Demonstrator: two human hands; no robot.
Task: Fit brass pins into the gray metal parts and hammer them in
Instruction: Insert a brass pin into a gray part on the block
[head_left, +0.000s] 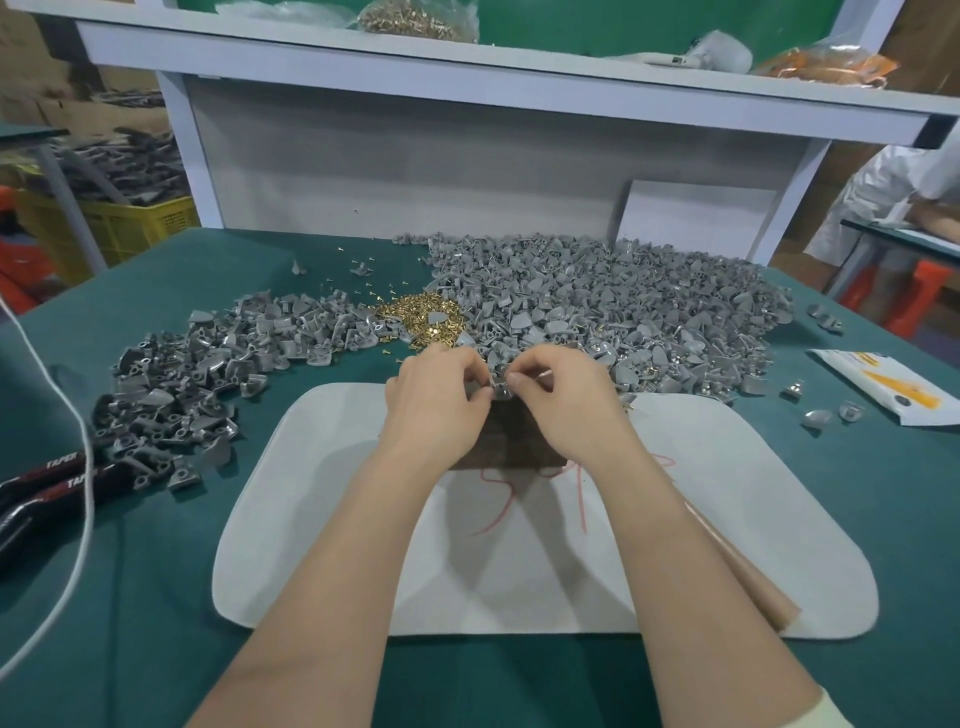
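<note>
Left hand (441, 397) and right hand (563, 402) are seen fingertip to fingertip over the far edge of the dark block (511, 441), which is set on the pale mat (545, 545) on the worktop (156, 597). A single gray part (500, 385) is pinched between them: it is held from the left by the curled thumb and forefinger of the left hand and nipped from the right by the thumb and forefinger of the right hand. Whether a brass pin is already caught at the right hand's fingertips cannot be made out; it is too small. The step is judged to be the fitting of a pin, with hammering not yet begun. The loose brass pins (421, 317) are heaped just beyond the block and a little to its left, so they are nearer the left hand. Gray parts are piled beyond the block to its right (623, 301) and well to its left (197, 384). A brown wooden handle (737, 566) is laid near and to the right of the block, partly under the right forearm, its long axis slanted toward the block; its head is hidden, so it is only supposed to be the hammer, and the right hand is nearer to it.
</note>
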